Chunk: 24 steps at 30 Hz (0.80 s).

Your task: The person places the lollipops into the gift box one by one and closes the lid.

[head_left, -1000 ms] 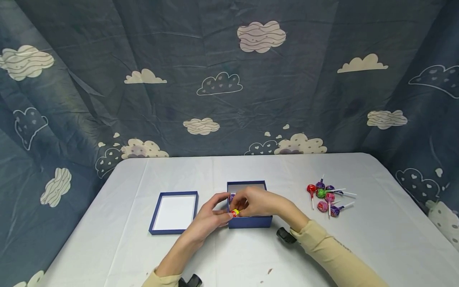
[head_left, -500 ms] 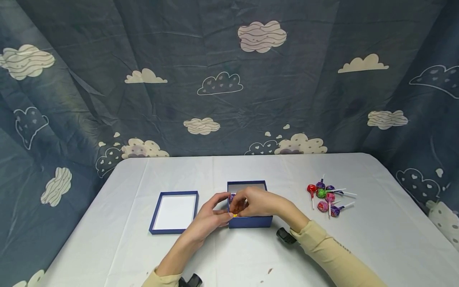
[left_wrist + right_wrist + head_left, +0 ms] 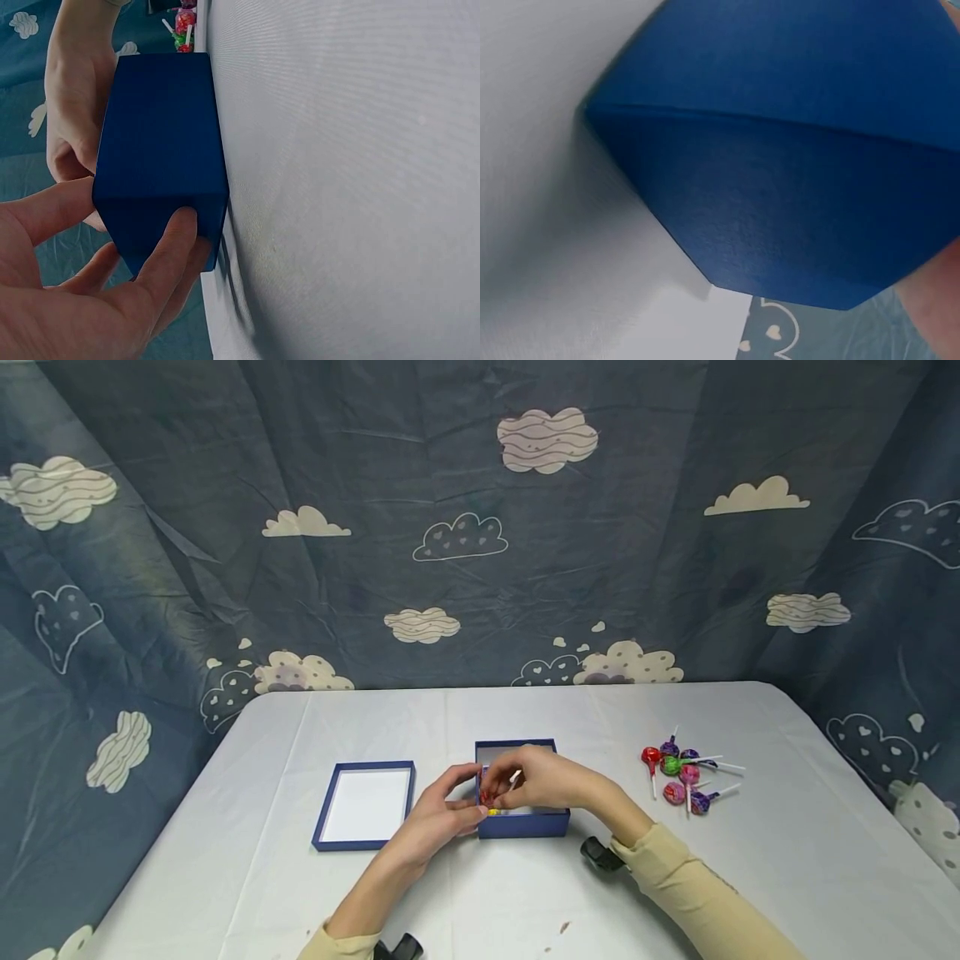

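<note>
A blue box (image 3: 523, 827) stands uncovered on the table, its walls filling much of both wrist views. My left hand (image 3: 435, 814) lies along its left side; in the left wrist view the fingers (image 3: 174, 232) press the short wall while the thumb (image 3: 64, 204) touches the upper edge. Inside the box, my right hand (image 3: 536, 781) pinches a red-wrapped lollipop (image 3: 486, 798), whose white stick shows between the fingers. A yellow bit of wrapper (image 3: 492, 812) peeks out by the left thumb. The rest of the contents is hidden by the hands.
Left of the box lies a blue-edged lid (image 3: 367, 806), white inside facing up. Several lollipops (image 3: 688, 774) in red, green, pink and purple wrappers lie in a heap at the right. Behind the white table (image 3: 570, 902) hangs a cloud-patterned cloth (image 3: 465, 452).
The right fingers have shifted slightly inside the box and lifted a little; a white stick now shows between them. The red and yellow wrapper is more hidden than before. My left hand stays put.
</note>
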Motion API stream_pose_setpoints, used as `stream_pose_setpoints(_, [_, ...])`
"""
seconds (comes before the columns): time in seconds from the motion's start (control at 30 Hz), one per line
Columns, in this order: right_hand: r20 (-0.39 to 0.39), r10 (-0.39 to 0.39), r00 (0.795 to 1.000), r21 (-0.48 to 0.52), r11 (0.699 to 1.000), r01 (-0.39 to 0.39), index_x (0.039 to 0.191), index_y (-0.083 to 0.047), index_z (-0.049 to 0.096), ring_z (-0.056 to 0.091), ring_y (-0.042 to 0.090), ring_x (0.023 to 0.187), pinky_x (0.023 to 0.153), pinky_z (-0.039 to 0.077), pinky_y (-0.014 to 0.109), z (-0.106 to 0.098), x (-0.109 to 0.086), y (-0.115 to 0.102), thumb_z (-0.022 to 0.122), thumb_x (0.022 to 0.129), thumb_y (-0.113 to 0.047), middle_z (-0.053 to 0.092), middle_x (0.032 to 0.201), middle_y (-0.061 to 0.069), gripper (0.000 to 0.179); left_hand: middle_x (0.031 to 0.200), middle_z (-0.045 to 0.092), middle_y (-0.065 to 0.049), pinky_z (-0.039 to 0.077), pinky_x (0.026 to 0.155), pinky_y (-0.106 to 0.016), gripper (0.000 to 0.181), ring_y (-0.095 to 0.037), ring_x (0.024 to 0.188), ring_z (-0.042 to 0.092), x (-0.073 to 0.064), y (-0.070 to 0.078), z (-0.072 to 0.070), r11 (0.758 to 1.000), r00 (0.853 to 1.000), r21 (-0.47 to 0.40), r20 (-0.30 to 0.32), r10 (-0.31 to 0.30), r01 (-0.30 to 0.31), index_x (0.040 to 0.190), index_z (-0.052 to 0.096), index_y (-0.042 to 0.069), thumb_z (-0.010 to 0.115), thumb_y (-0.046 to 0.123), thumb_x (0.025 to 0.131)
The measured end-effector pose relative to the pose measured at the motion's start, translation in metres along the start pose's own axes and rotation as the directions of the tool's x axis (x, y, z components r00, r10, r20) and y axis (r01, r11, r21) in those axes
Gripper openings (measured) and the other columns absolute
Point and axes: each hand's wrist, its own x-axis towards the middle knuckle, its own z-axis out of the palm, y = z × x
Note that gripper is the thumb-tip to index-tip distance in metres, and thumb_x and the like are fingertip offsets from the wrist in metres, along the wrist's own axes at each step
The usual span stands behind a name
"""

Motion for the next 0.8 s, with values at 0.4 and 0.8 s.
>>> stream_pose_setpoints(0.4, [-0.098,-0.007,0.995,0.010,1.000,0.008,0.109,-0.004,0.069,0.063,0.019,0.089,0.084,0.053,0.040,-0.013,-0.015,-0.012,0.068,0.085,0.002,0.069,0.100,0.011,0.025,0.155,0.029,-0.019,0.052,0.089,-0.042,0.058,-0.033,0.119,0.058,0.001,0.000,0.001,1.000,1.000,-0.006,-0.006,-0.007,0.007,0.142,0.047,0.010,0.064,0.002,0.087])
stream_pose_setpoints(0.8, [-0.187,-0.005,0.982,-0.067,0.998,-0.008,0.109,-0.016,0.069,0.060,0.015,0.093,0.084,0.051,0.040,-0.023,-0.044,-0.015,0.073,0.088,-0.014,0.068,0.103,0.005,0.021,0.155,0.028,-0.019,0.053,0.088,-0.044,0.060,-0.034,0.119,0.057,0.001,0.000,0.001,1.000,0.999,0.017,-0.029,-0.025,0.026,0.143,0.046,0.009,0.065,0.002,0.087])
